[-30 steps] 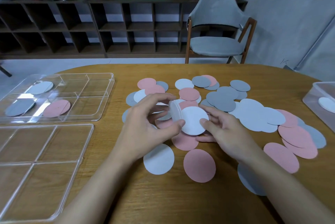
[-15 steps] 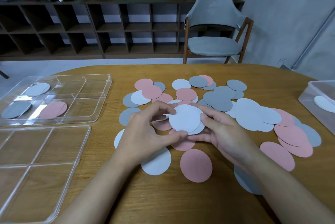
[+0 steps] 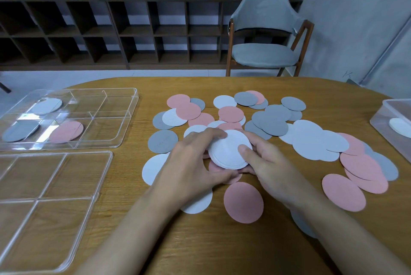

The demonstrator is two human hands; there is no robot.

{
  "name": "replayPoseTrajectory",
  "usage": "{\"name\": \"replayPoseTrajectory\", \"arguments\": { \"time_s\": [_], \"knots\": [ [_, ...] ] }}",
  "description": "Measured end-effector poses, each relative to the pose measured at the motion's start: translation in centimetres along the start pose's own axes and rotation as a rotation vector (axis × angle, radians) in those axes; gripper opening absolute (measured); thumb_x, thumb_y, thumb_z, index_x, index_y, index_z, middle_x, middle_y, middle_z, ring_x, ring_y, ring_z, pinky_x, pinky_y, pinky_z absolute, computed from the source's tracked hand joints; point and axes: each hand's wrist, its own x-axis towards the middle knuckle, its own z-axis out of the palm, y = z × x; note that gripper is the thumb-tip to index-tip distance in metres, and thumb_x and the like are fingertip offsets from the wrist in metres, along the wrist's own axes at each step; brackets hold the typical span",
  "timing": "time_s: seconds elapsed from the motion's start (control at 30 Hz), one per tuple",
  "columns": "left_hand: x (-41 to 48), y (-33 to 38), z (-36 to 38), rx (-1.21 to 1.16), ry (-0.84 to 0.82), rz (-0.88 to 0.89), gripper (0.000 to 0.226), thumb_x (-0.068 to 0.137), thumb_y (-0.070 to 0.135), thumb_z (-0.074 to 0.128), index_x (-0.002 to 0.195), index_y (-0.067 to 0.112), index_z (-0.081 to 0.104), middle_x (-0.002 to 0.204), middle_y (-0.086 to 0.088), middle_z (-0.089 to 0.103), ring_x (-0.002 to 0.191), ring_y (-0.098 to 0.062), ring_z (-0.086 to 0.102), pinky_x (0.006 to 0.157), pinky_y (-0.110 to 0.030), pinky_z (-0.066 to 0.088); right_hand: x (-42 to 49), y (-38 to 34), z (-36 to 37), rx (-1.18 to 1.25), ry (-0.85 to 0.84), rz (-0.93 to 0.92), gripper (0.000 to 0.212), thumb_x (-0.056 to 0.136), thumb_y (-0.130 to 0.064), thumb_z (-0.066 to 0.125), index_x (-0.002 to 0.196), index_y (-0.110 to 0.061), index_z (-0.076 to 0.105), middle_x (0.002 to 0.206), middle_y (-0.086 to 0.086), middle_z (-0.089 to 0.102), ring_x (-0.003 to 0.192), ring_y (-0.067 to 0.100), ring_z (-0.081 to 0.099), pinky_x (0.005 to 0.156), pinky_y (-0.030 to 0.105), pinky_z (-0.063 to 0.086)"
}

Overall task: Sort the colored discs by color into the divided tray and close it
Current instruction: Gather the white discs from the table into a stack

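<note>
Lower left: clear lid [image 3: 51, 197] on bench [image 3: 200, 248]. Centre: left hand [image 3: 191, 163] & right hand [image 3: 266, 168] both grip a stack of white discs [image 3: 229, 152] over loose discs [image 3: 270, 121]. Upper left: divided tray [image 3: 106, 128], open, w/ white, grey, pink discs in separate compartments.

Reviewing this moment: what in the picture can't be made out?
Head view only.
Stack of white discs: count unclear; left hand and right hand cover its edges.
Gray disc: mostly under the right forearm.
Clear container: cut off by the right edge.
Clear lid: cut off at left and bottom.
Divided tray: glare hides disc counts.
</note>
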Motion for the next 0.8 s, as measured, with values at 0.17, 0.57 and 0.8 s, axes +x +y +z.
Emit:
{"name": "replayPoseTrajectory", "arguments": {
  "time_s": [0.17, 0.57, 0.8],
  "knots": [
    [-0.2, 0.1, 0.0, -0.046, 0.021, -0.024, 0.074, 0.066, 0.054, 0.086, 0.133, 0.037, 0.061, 0.126, 0.014, 0.068, 0.103, 0.000, 0.062, 0.084, -0.007, 0.049, -0.2, 0.1, 0.0, 0.012, -0.056, -0.015, 0.041, 0.099, -0.048, 0.044, 0.139, -0.055, 0.045, 0.138, -0.013, 0.057, 0.130, 0.016, 0.056, 0.104, 0.045, 0.054],
    [-3.1, -2.6, -6.7, 0.223, 0.007, -0.211, 0.035, 0.089, 0.029, 0.077, 0.124, 0.028, 0.070, 0.117, 0.022, 0.070, 0.103, 0.000, 0.064, 0.085, -0.010, 0.046, -1.0, -2.0, 0.6, 0.146, -0.126, 0.030, 0.037, 0.109, -0.011, 0.043, 0.143, -0.025, 0.052, 0.132, 0.005, 0.062, 0.093, 0.030, 0.077, 0.083, 0.034, 0.063],
    [-5.4, -3.9, -8.3, 0.369, -0.148, -0.305, 0.046, 0.085, 0.050, 0.078, 0.126, 0.030, 0.070, 0.124, 0.014, 0.069, 0.116, -0.015, 0.060, 0.097, -0.034, 0.048, -1.3, -3.3, 2.7, 0.106, -0.115, -0.032, 0.044, 0.107, -0.011, 0.048, 0.143, -0.038, 0.048, 0.134, 0.003, 0.057, 0.084, 0.028, 0.078, 0.081, 0.034, 0.064]
  ]
}}
